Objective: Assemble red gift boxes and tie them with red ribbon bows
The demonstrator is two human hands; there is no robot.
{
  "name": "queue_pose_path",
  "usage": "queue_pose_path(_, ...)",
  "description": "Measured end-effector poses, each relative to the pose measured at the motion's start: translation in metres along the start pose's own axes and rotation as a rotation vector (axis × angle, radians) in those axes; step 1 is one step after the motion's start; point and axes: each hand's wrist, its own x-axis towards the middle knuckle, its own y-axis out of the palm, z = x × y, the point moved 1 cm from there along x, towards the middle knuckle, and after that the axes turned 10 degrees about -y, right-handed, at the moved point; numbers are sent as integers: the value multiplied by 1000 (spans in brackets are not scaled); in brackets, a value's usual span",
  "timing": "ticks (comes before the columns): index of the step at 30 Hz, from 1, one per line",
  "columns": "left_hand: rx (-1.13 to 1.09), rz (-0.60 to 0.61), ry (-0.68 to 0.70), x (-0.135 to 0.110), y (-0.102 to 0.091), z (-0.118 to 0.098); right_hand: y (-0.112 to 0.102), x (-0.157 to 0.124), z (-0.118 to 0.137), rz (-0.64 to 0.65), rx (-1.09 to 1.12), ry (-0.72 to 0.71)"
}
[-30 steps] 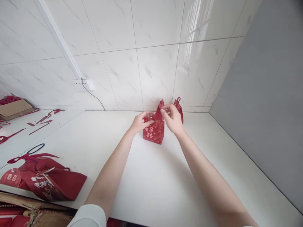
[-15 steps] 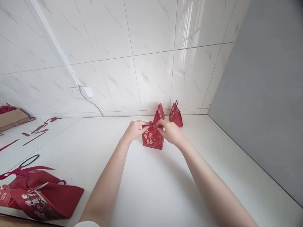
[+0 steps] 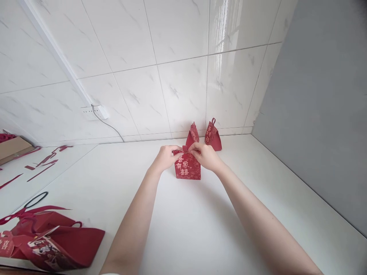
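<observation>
A red gift box (image 3: pixel 187 168) with pale Chinese lettering stands upright on the white table, its printed face towards me. My left hand (image 3: pixel 168 156) pinches its top edge at the left corner, thumb in front and fingers behind. At the right of the same edge, my right hand (image 3: pixel 207 156) pinches the box near the small ribbon loop (image 3: pixel 185 148) that sticks up between both hands. Just behind stand two similar red boxes, one partly hidden box (image 3: pixel 193 134) and one with a loop on top, the right box (image 3: pixel 213 136).
Several red boxes and ribbons (image 3: pixel 60 244) lie in a pile at the near left. Farther left are loose ribbon strips (image 3: pixel 43 164) and a cardboard box (image 3: pixel 15 149). A tiled wall (image 3: pixel 183 99) with a socket (image 3: pixel 94 112) closes the back; a grey panel (image 3: pixel 321 114) bounds the right.
The view has shifted slightly. The held box has turned a little and sits slightly farther right between my hands, which keep their pinch at its top.
</observation>
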Motion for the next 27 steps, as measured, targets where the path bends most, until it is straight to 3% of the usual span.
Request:
queue_pose_path(4,-25,32,5,-1,1,-1,-1,1,0,2,67,38)
queue_pose_path(10,-2,38,62,-3,-1,-6,-9,-2,-4,62,134,-121)
queue_pose_path(14,-48,24,38,-2,2,-4,-9,-3,-8,33,171,-156)
queue_pose_path(27,-29,27,73,1,2,-2,3,-1,-15,18,423,43)
